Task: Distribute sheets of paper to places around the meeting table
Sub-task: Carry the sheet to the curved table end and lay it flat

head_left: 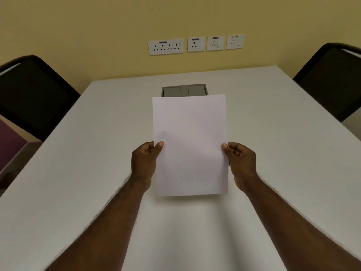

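White blank paper (pixel 190 145) is held upright-facing above the middle of the white meeting table (pixel 78 173). My left hand (pixel 145 161) pinches its left edge with thumb on top. My right hand (pixel 241 160) pinches its right edge the same way. I cannot tell whether it is one sheet or a thin stack. The paper's lower edge hangs a little above the tabletop and casts a faint shadow.
A grey cable box (pixel 183 90) is set into the table just beyond the paper's top edge. Black chairs stand at the left (pixel 33 94) and right (pixel 332 79) sides. Wall sockets (pixel 195 45) line the yellow wall behind the table's far end.
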Demonstrator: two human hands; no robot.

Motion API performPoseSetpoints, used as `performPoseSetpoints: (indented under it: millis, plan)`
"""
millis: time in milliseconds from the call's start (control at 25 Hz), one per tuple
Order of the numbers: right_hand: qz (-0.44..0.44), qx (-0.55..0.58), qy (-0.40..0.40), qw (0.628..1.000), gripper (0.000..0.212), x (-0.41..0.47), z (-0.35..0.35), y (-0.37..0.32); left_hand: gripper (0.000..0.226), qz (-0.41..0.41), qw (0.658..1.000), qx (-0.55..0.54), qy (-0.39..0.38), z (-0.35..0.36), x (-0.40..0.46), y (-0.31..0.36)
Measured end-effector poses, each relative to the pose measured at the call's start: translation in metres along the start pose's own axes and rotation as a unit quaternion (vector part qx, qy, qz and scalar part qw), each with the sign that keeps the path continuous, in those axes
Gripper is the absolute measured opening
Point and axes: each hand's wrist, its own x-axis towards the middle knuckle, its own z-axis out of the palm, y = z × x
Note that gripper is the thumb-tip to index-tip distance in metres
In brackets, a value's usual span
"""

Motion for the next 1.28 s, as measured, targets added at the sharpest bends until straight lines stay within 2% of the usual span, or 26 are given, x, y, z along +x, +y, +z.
performPoseSetpoints:
  millis: [240,360,560,640,920,1120,1280]
  plan:
    - [-0.025,-0.003,0.015,1.0,0.004,-0.086,-0.013,-0.061,0.032,0.014,0.999,-0.034,-0.025,-0.037,-0.078,0.05]
    - [-0.038,-0.006,0.02,0.999,0.004,-0.133,-0.027,-0.083,0.023,0.026,0.998,-0.045,-0.043,-0.051,-0.123,0.067]
    - [-0.061,-0.042,0.065,0.995,0.008,-0.201,-0.075,-0.116,0.034,0.032,0.994,-0.043,-0.098,-0.043,-0.2,0.079]
    - [-0.061,-0.055,0.078,0.994,0.007,-0.222,-0.103,-0.128,0.029,0.021,0.992,-0.039,-0.114,-0.032,-0.229,0.079]
    - [-0.063,-0.107,0.112,0.986,0.01,-0.252,-0.217,-0.148,0.032,-0.026,0.987,-0.008,-0.157,0.047,-0.315,0.054]
    - [-0.045,-0.147,0.108,0.982,0.014,-0.217,-0.307,-0.141,0.042,-0.058,0.985,0.014,-0.159,0.131,-0.358,0.025]
    - [-0.043,-0.219,0.075,0.972,0.014,-0.175,-0.372,-0.129,0.041,-0.103,0.984,0.036,-0.141,0.199,-0.391,-0.008]
